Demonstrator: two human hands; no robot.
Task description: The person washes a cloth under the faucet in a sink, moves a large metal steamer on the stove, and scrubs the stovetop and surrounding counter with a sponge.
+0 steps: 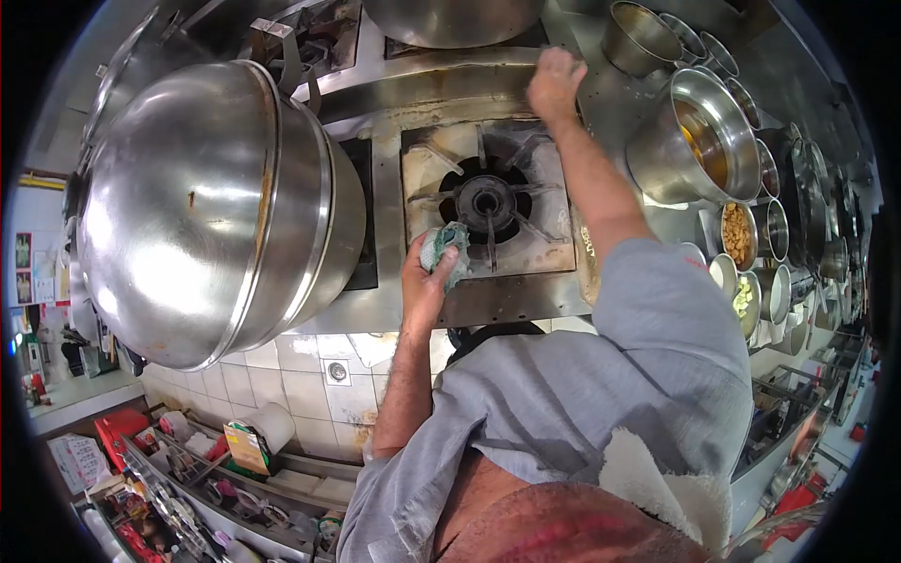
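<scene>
Cloth [445, 246] gripped, left hand [424, 286] | right hand [556, 86] curled by surface's [511, 298] back edge, contents unclear | keep folds gathered

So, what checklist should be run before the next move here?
1. Cloth gripped in left hand: ok.
2. Right hand free: cannot tell, its grip is unclear.
3. Burner without a pot on it: ok.
4. Burner cool: cannot tell; no flame shows, but heat is not visible.
5. Stove plate free of stains: not ok, dark marks show.
6. Left hand apart from steel dome: ok.
</scene>
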